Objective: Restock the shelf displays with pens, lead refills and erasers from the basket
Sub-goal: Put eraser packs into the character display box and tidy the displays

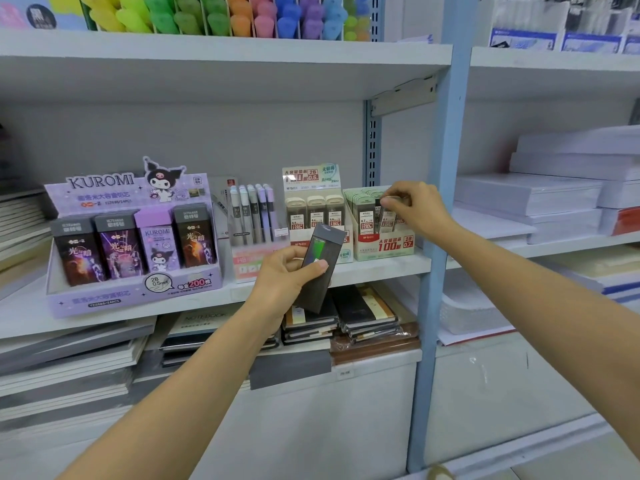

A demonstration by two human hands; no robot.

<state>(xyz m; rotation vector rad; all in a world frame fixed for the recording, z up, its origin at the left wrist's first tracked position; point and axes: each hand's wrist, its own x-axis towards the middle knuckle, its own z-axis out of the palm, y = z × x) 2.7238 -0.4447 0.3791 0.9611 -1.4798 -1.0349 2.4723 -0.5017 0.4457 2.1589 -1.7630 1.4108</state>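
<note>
The fingers (391, 201) of the right hand (417, 207) were pressed together at their tips, pinching the top of 1 lead refill case (387, 220). That case stood slightly tilted, its lower end down among the other cases in the green 0.7 display box (384, 244), at the right end of the middle shelf (381, 266).

The fingers (317, 266) of the left hand (285, 273) were curled round a dark flat pack (320, 252), thumb across its front, near a green patch. The pack leaned to the right and was held in the air in front of the shelf edge, just below the beige 0.5 display box (313, 216), which stood beside the 0.7 one.

Further left on the same shelf stood a rack of pens (251, 216), then a purple Kuromi display (135, 237) with 4 rows of boxes. Stacked notebooks (367, 313) lay on the shelf below, coloured highlighters (207, 15) filled the shelf above, and white paper reams (530, 192) sat in the bay to the right.
</note>
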